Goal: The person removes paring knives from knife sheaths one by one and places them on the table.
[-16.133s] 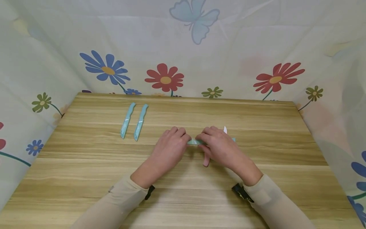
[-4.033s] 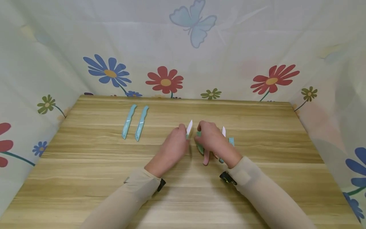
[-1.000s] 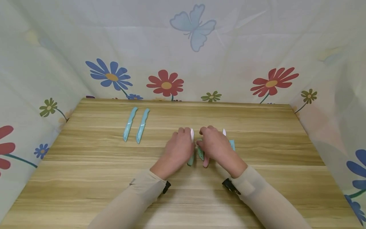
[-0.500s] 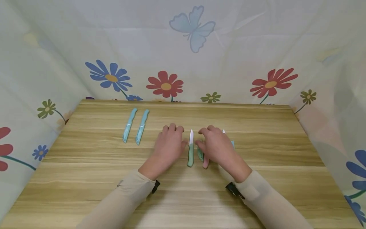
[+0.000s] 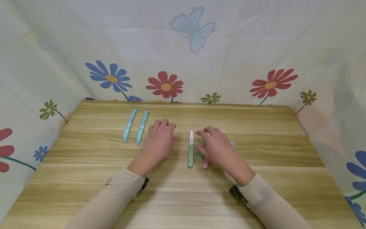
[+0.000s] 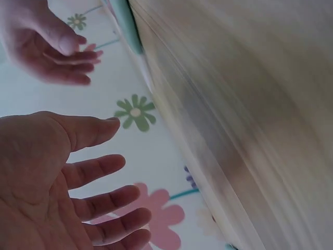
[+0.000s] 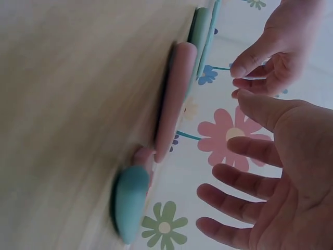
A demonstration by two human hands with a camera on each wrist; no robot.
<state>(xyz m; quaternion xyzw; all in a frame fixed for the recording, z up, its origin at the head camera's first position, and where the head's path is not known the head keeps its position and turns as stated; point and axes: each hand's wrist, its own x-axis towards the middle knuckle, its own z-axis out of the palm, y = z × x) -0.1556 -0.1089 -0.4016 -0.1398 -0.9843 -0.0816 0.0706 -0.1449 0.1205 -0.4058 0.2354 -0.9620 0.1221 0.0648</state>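
The left hand (image 5: 158, 140) is leaving the green knife (image 5: 191, 148), likely light, stiff, safest by its handle (image 5: 190, 156), the right hand (image 5: 218, 147) likewise spreading empty fingers.

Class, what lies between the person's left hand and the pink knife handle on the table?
The head view shows a green knife, then a green knife cover partly hidden by the right hand.

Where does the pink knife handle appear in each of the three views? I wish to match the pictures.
Head: pink handle right of centre, showing just below the right hand.
Left wrist: not visible.
Right wrist: pink handle just above centre, slanting.
Shared landmark: the right hand, right of centre in head, upper left in left wrist, lower right in right wrist.
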